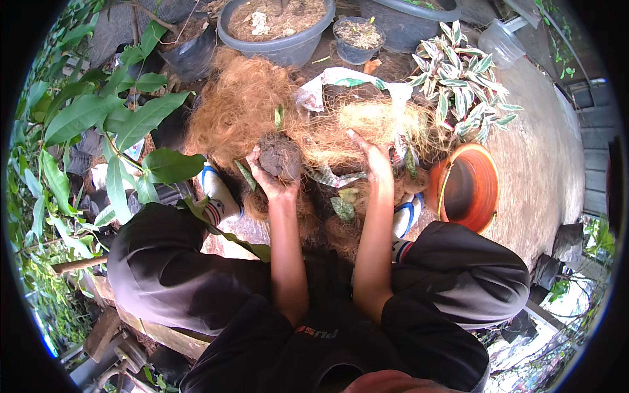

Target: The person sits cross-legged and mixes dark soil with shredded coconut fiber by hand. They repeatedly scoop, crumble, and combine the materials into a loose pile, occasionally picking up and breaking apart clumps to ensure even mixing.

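Note:
In my left hand [268, 177] is a round, dark root ball [280, 154], with a small green shoot [278, 118] above it; my fingers curve round its left side and underside. My right hand [371, 157] touches loose pale coir fibre [347, 121] lying on a torn white plastic sack [318, 88], its visible fingers stretched out into the strands. A heap of browner coir [229, 98] lies behind the root ball. Below and between my hands, small leafy plants [344, 208] sit on fibre-wrapped clumps [341, 232].
An orange bucket [475, 209] stands right of my right foot. Plastic pots [262, 42] of soil line the back. A striped-leaf plant [458, 92] is at back right, beside a worn board [537, 150]. A large-leafed plant [85, 118] crowds the left, and my legs frame the work area.

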